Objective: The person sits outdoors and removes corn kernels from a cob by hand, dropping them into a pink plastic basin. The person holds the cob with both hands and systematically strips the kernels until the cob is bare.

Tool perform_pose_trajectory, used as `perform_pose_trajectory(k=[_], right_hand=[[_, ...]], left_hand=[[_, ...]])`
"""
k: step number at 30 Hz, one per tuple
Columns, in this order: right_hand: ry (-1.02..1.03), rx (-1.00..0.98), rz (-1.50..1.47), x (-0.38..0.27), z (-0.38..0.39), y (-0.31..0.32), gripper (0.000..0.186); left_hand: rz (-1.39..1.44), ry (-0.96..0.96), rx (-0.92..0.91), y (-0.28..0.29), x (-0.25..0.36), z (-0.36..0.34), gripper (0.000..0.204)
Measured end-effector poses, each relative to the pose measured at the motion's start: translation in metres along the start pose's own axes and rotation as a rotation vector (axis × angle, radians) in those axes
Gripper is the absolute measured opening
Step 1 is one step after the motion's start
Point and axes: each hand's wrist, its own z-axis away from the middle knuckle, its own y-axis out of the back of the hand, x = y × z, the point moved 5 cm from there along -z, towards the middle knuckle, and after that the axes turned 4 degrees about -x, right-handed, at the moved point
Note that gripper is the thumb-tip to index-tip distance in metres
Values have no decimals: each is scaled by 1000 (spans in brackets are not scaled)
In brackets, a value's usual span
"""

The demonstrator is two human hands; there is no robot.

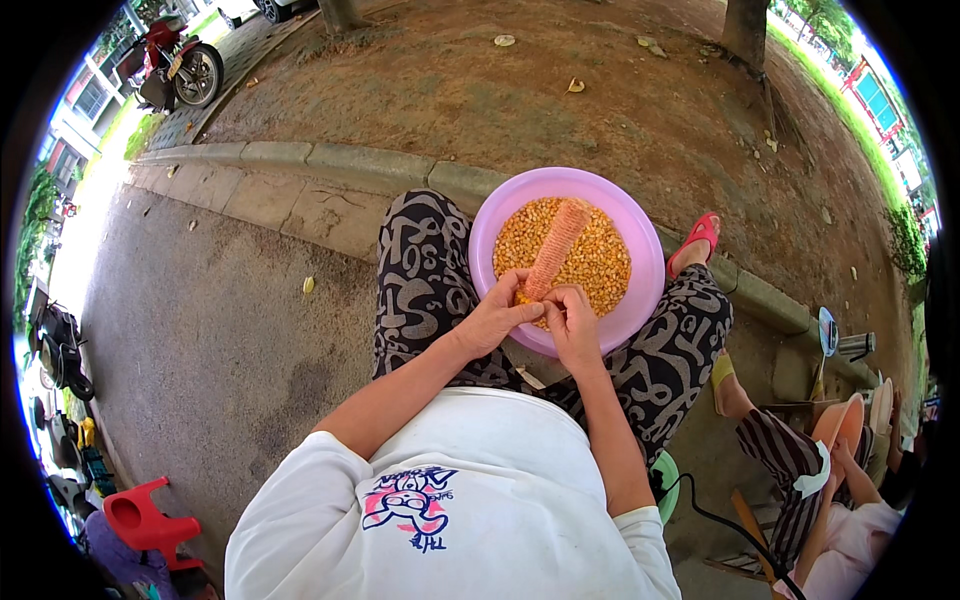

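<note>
A corn cob (556, 246) is gripped over a pink bowl (640, 232) of kernels (600, 262).
Its lower end is clasped by the left hand (493, 318) and right hand (574, 322), fingers curled shut.

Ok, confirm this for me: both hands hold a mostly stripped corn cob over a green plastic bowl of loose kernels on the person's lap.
Not quite: the bowl is pink-purple, not green, as the head view shows. The rest stands: the left hand and right hand hold the mostly stripped corn cob over loose kernels, with the bowl on the person's lap.

A motorcycle (178, 62) stands upper left, a red plastic stool (145, 520) (small, low) lower left, tree trunk (746, 30) upper right.
</note>
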Motion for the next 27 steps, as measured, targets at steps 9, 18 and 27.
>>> perform_pose_trajectory(k=[9, 18, 27], right_hand=[[44, 29, 81, 8, 3, -1, 12], [-178, 16, -163, 32, 9, -6, 12], [-374, 250, -304, 41, 8, 10, 13]], left_hand=[[-106, 4, 2, -3, 2, 0, 42], [-52, -47, 19, -3, 2, 0, 45], [262, -31, 112, 4, 4, 0, 42]])
